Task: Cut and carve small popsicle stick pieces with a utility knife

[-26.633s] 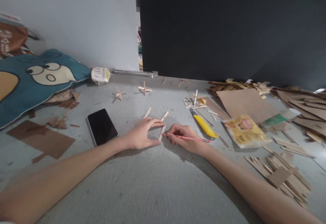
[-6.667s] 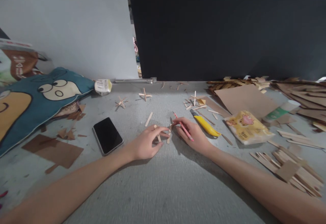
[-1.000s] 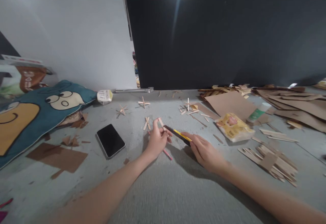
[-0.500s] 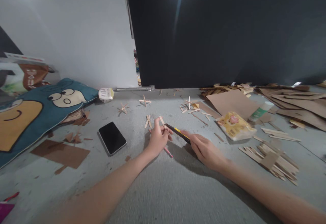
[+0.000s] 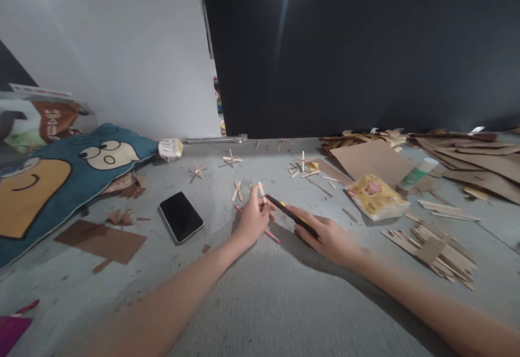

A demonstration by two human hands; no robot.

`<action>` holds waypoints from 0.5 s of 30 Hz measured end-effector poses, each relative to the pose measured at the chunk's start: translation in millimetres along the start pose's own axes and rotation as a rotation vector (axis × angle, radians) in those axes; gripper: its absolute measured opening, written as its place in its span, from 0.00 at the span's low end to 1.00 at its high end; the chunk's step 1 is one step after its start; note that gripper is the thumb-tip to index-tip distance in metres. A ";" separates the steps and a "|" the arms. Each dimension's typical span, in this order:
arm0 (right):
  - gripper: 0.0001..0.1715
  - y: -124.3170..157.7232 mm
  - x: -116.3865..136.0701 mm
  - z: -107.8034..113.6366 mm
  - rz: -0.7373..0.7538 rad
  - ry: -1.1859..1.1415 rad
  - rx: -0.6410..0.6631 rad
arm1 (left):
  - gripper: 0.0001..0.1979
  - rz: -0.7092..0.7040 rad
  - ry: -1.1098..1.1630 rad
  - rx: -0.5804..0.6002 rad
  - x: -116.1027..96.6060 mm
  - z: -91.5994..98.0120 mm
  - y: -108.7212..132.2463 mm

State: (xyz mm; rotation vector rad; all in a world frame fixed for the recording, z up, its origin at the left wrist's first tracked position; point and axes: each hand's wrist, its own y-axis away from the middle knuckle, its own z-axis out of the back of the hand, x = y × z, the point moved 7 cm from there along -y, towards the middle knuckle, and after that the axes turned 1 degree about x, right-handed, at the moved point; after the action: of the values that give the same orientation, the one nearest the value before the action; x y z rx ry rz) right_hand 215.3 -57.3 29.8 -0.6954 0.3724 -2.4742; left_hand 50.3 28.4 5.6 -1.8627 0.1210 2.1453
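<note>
My left hand [image 5: 252,218] pinches a short wooden craft stick [image 5: 262,191] upright over the grey table [image 5: 260,303]. My right hand [image 5: 328,238] is closed round a yellow and black utility knife [image 5: 293,215], its tip pointing at the stick beside my left fingers. A pink pencil [image 5: 270,234] lies on the table under my left hand. Two crossed sticks [image 5: 236,190] lie just beyond my left hand.
A black phone [image 5: 181,216] lies left of my hands, near a blue cartoon cushion [image 5: 60,173] and brown card scraps [image 5: 101,240]. To the right are a yellow packet [image 5: 376,197], a glue stick [image 5: 416,174], cardboard sheets [image 5: 371,159] and a stick pile [image 5: 436,246]. Small stick crosses [image 5: 231,158] lie further back.
Since half a second ago my right hand has slid the knife slightly nearer and lower; my left hand still holds the stick. Earlier my right hand held the pink pencil.
</note>
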 end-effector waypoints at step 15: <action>0.27 9.8 8.7 -6.1 -0.197 -0.140 -0.015 | 0.20 0.039 -0.113 0.054 5.7 -6.3 4.4</action>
State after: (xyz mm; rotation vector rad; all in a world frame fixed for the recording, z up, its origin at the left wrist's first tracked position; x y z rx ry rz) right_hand 209.9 -69.5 24.4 -0.9463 0.2815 -2.5887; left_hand 54.5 23.5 -1.5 -1.7191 0.1910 2.2444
